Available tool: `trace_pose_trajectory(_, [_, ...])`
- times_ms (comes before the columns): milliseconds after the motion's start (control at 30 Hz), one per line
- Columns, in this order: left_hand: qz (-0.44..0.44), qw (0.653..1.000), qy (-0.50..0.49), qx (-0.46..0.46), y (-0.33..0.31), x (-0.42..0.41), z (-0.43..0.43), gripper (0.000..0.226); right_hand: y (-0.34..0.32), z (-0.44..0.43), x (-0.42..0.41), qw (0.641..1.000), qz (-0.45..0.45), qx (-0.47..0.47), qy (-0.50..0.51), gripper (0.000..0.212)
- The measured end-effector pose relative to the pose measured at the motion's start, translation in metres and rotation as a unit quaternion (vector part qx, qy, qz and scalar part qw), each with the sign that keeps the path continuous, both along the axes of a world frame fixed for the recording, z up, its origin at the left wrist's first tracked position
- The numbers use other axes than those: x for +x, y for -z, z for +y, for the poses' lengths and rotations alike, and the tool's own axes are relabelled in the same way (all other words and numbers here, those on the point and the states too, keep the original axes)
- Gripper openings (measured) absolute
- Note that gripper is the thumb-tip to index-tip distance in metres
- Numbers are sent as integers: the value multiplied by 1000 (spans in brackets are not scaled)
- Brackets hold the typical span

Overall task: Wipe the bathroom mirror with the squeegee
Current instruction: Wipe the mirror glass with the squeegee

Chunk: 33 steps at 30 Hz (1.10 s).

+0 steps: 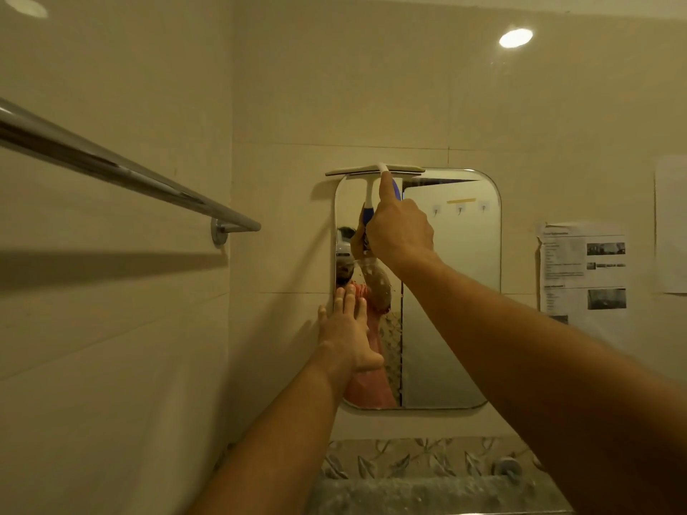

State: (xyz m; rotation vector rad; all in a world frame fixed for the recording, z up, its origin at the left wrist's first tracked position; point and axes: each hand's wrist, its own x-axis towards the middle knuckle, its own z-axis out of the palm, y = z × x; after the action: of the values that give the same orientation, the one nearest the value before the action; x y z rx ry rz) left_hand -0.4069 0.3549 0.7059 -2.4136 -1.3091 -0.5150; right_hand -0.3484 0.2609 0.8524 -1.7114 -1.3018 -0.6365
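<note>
- Gripping the squeegee [375, 171]: right hand [399, 232], fingers closed round the blue-and-white handle, forefinger stretched up along its neck.
- Squeegee: white blade bar lying level along the top edge of the mirror [451, 291], its left end reaching past the mirror's top left corner onto the wall; handle pointing down into the palm. No brand or lettering can be made out on it.
- Mirror: upright, rounded corners, fixed to the beige tiled wall [290, 105]; glass reflects both arms, a pink garment and some wall hooks.
- Left hand [347, 328]: open and flat, fingers together, laid against the mirror's left edge (fingertips on the glass, heel of the hand lower down); holds nothing.
- Towel rail [122, 167]: chrome, on the left wall, well apart from the mirror.
- Printed sheet [583, 276]: paper stuck to the wall right of the mirror, with lines of text and small dark photographs; writing too small and blurred to read.
- Ceiling light [515, 37]: round, lit, top right.
- Patterned tile band [420, 459]: leaf motif, below the mirror.
</note>
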Motion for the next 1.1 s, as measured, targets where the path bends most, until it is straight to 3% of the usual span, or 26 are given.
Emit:
trace_pose_trajectory(333, [3,1000,18,19,1,-3,5,117,35,0,-9,1000,-1,-12,5,82])
trace_pose_trajectory(467, [-37,996,58,50,6,-11,-1,109,60,0,-12,1000,6,-26,8,80])
trace_pose_trajectory(567, [-121,988,97,9,7,-14,-3,101,79,-2,-15,999,18,-40,11,78])
trace_pose_trajectory(667, [-148,986,74,25,8,-8,10,116,98,-3,-17,998,7,-56,24,78])
trace_pose_trajectory(833, [-66,996,53,24,1,-6,9,106,121,-3,-19,997,13,-71,32,69])
trace_pose_trajectory(1100, [-10,999,42,-27,-2,-8,0,113,140,-15,-17,995,45,-94,-1,66])
